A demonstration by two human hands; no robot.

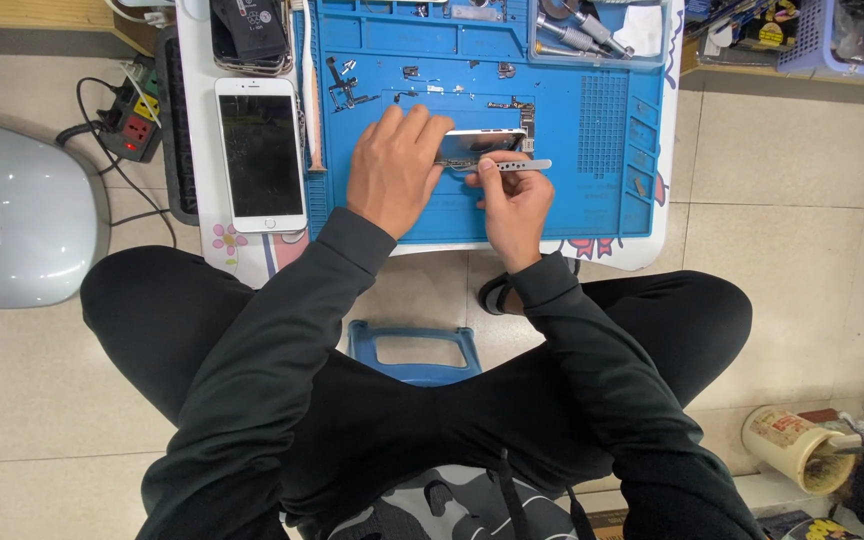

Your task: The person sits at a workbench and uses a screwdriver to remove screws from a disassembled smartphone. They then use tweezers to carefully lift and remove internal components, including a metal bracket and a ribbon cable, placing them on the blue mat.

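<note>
- The left hand (pixel 392 168) lay curled over the left end of an opened phone body (pixel 482 145), a thin metal shell with a glossy face, pressing it flat on the mat.
- The right hand (pixel 515 205) pinched slim steel tweezers (pixel 522 165), whose perforated grip ran rightward along the near edge of the phone body.
- The phone body sat near the middle of a blue silicone work mat (pixel 592 200), matte and smooth, moulded with shallow square pockets along its far and right rims.
- Tiny screws and dark metal brackets (pixel 344 82) lay loose on the mat, far left of the hands.
- A white smartphone (pixel 260 155), flat with rounded corners and a dark glass screen, lay left of the mat, just beside its edge.
- The right half of the mat lay bare, leaving the tweezers room.
- A clear plastic tray (pixel 652 40) at the far right corner held metal screwdriver handles (pixel 572 30).
</note>
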